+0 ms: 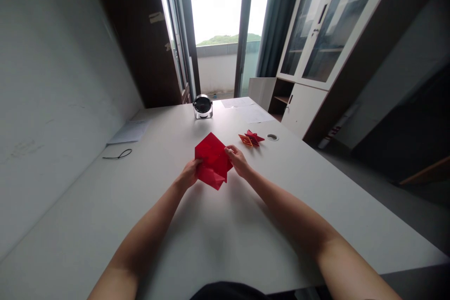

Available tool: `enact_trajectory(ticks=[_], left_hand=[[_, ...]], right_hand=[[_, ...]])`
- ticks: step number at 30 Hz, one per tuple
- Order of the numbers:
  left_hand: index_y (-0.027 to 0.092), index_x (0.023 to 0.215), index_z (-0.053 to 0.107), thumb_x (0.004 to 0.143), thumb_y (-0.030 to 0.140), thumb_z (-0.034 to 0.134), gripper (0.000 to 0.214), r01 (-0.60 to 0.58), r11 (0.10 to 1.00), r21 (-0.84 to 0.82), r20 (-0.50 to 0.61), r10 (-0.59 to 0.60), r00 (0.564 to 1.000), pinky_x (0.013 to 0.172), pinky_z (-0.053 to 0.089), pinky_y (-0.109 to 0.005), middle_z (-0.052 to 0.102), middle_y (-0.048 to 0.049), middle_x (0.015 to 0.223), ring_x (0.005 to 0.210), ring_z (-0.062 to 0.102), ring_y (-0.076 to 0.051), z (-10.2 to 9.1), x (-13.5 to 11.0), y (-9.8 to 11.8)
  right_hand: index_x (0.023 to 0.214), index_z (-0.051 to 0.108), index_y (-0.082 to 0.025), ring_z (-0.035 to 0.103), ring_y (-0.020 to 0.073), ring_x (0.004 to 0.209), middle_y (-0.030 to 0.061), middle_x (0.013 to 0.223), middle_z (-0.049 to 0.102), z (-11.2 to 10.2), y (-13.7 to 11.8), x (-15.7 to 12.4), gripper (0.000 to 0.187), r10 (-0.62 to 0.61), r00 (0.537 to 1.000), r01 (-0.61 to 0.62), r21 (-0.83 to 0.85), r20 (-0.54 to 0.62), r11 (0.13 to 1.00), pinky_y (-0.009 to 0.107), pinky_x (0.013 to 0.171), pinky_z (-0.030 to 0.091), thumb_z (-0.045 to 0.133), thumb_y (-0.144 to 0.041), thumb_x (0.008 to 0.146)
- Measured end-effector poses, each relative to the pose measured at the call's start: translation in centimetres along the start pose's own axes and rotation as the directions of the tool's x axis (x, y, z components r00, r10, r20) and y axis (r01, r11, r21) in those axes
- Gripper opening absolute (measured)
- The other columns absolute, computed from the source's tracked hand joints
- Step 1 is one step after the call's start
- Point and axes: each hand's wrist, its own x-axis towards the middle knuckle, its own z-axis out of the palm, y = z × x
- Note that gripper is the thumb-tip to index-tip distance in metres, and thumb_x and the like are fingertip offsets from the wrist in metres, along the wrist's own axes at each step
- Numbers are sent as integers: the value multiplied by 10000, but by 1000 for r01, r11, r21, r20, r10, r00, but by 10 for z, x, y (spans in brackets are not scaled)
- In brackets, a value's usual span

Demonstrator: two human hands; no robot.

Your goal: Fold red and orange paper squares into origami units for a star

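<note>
A red sheet of folded paper [213, 152] is held up just above the white table, between both hands. Its lower part is creased and bent over into overlapping flaps. My left hand [190, 172] pinches the paper's left edge, thumb on the near face. On the opposite side, my right hand [238, 159] grips the right edge between thumb and fingers. Behind and to the right of that hand lie a red folded paper piece [253, 137] and an orange one [245, 140], touching each other.
A round black-and-silver device [203, 106] stands at the table's [168, 225] far end. White papers [255, 115] lie at the back right, more papers [129, 132] at the left by the wall. A black cable tie [119, 155] and a round cable hole [273, 137] are nearby.
</note>
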Motion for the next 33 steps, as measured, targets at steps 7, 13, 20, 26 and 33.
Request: enact_trajectory(ticks=[7, 13, 20, 26, 33], left_hand=[[118, 1119, 639, 736, 338, 751, 456, 43, 999, -27, 91, -41, 995, 793, 566, -430, 726, -158, 1011, 925, 689, -319, -2, -5, 7], [146, 1084, 616, 692, 314, 795, 462, -71, 997, -5, 11, 71, 997, 831, 549, -358, 718, -114, 1030, 905, 692, -229, -15, 5, 9], [154, 946, 582, 607, 365, 847, 480, -154, 984, 92, -294, 175, 940, 639, 509, -254, 682, -15, 784, 642, 634, -120, -42, 21, 9], [174, 867, 564, 636, 438, 787, 415, -251, 959, 129, -412, 282, 866, 650, 489, -255, 638, 14, 721, 621, 602, -111, -58, 31, 9], [198, 909, 560, 758, 360, 668, 246, -183, 760, 623, -489, 561, 668, 823, 478, -361, 602, -45, 854, 802, 590, -190, -63, 20, 25]], right_hand=[[764, 589, -203, 578, 139, 560, -24, 663, 654, -5, 11, 6, 333, -2, 1000, 1, -84, -4, 996, 242, 509, 453, 765, -471, 676], [767, 612, -206, 582, 144, 556, -21, 659, 659, -10, 14, 10, 271, -85, 994, 70, -212, -66, 975, 239, 497, 452, 724, -445, 707], [757, 617, -216, 585, 153, 542, -15, 650, 666, -18, 20, 16, 260, -142, 983, 101, -314, -113, 944, 238, 474, 444, 688, -464, 721], [795, 674, -211, 606, 163, 544, 4, 654, 686, -24, 24, 19, 278, -100, 991, 61, -350, -94, 935, 239, 472, 445, 688, -473, 703], [836, 688, -221, 639, 174, 577, 8, 683, 711, -25, 29, 20, 228, -135, 989, 91, -466, -61, 880, 236, 477, 438, 625, -431, 775]])
